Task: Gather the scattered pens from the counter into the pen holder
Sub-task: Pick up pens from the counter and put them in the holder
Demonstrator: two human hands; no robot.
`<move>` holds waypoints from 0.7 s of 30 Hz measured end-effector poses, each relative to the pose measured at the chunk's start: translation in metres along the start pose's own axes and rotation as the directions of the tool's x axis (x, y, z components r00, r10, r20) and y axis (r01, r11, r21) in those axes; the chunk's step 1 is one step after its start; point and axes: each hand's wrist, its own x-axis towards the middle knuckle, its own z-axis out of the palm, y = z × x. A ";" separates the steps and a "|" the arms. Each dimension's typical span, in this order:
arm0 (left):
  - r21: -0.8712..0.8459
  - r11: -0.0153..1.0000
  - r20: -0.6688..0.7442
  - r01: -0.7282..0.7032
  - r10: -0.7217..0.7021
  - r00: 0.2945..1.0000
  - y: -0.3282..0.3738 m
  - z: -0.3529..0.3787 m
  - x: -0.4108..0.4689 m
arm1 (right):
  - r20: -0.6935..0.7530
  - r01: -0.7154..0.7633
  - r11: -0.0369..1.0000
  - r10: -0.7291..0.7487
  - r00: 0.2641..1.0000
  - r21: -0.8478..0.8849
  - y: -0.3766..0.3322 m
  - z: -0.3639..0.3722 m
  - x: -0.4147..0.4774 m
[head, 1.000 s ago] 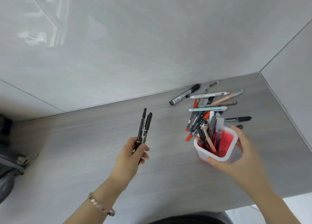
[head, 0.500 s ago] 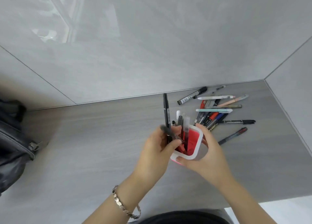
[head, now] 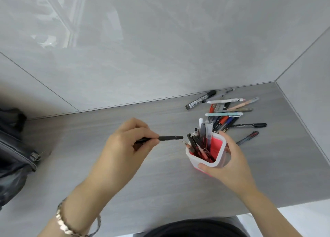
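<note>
**One pen left in hand, holder partly filled**

Your left hand point(head: 128, 144) went from two black pens to one: a black pen point(head: 169, 138) pinched level, tip just beside the pen holder point(head: 218, 159). Your right hand point(head: 230, 167) stays wrapped around the holder on the counter point(head: 160, 183). A scattered pile point(head: 230, 111) waits behind it, so plenty remains

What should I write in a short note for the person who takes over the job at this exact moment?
Left hand: holds one black pen, tip towards the holder, not yet in.
Right hand: grips the pen holder on the counter.
Done: several pens stand in the holder.
Left: drop in the held pen, then gather the loose pile by the back wall, including the black marker and the dark pen nearest the holder.
</note>
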 end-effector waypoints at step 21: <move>-0.048 0.935 -0.027 -0.353 0.352 0.936 0.011 0.065 -0.003 | 0.072 0.004 1.000 -0.006 0.997 0.021 -0.012 0.003 -0.014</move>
